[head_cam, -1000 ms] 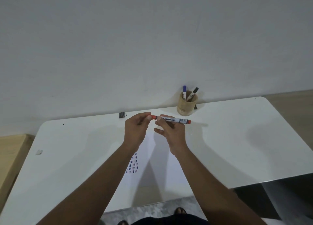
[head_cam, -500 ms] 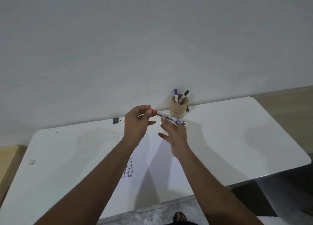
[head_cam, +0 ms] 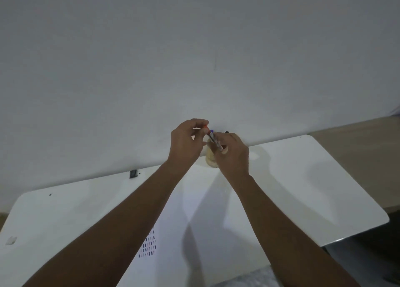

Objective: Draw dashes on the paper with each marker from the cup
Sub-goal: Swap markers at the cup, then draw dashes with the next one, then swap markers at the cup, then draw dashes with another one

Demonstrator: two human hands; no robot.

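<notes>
My left hand (head_cam: 186,144) pinches the orange-red top end of the red marker (head_cam: 216,142), which tilts down toward the wooden cup (head_cam: 209,159) at the table's back edge. The fingers of my right hand (head_cam: 232,154) close around the marker's lower end, right over the cup's mouth, and hide most of the cup. A blue marker cap (head_cam: 211,131) and a black marker tip (head_cam: 226,132) poke up from the cup behind my fingers. The white paper (head_cam: 173,221) lies on the table under my forearms, with rows of small dashes (head_cam: 149,243) near its left side.
The white table (head_cam: 303,189) stands against a plain grey wall. A small dark object (head_cam: 133,173) sits at the back edge to the left, and a pale scrap (head_cam: 11,240) lies at the far left. The table's right corner drops off to dark floor.
Both hands have carried the red marker away from the paper, back and right to the cup. The marker has swung from lying level to pointing steeply down over the cup.
</notes>
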